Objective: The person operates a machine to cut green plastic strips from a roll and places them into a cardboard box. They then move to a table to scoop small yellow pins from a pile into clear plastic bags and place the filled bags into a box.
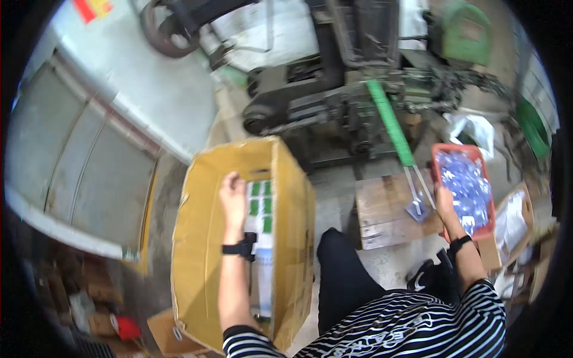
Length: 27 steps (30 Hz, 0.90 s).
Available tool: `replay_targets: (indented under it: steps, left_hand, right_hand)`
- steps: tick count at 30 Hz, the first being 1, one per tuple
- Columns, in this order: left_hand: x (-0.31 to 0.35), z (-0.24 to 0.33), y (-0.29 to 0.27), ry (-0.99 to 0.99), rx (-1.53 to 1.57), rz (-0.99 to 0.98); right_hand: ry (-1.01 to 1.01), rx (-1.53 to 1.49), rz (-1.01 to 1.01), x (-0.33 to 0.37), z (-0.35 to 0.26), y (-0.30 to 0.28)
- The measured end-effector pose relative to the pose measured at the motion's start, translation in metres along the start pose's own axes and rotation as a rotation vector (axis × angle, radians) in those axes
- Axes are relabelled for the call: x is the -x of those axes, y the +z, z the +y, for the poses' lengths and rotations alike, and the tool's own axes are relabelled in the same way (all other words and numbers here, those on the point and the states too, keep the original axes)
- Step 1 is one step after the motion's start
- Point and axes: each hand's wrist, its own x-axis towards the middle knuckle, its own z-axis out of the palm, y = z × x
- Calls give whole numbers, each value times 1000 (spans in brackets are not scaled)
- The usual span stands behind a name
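Note:
My left hand [233, 194] is inside a tall open cardboard box [203, 227], above green-and-white small boxes [261, 206] packed in rows along its right side. Its fingers are loosely bent and slightly blurred, with nothing visible in them. At the right, my right hand [445, 204] closes on the left rim of a red plastic basket [437, 156]. Clear bluish plastic packets [465, 188] fill that basket. Just left of this hand a wooden board [382, 209] carries one small bluish clear piece [418, 210] beneath two thin rods.
A dark metal machine [334, 101] stands ahead, with a green-wrapped bar [391, 122] slanting down toward the board. A cardboard box with white bags [512, 224] sits beyond the basket at right. Grey metal doors [77, 143] line the left wall. My knee [337, 250] is between box and board.

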Motion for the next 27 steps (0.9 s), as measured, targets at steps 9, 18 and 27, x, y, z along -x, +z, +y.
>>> replay_targets:
  steps: [9, 18, 27]
  left_hand:
    - [70, 192, 173, 69, 491, -838]
    - [163, 85, 254, -763, 941, -602]
    - [228, 79, 310, -897, 1116, -836]
  right_hand:
    - [275, -1476, -102, -70, -91, -182]
    - [-179, -618, -107, -113, -98, -130]
    - [-193, -427, -388, -120, -97, -108]
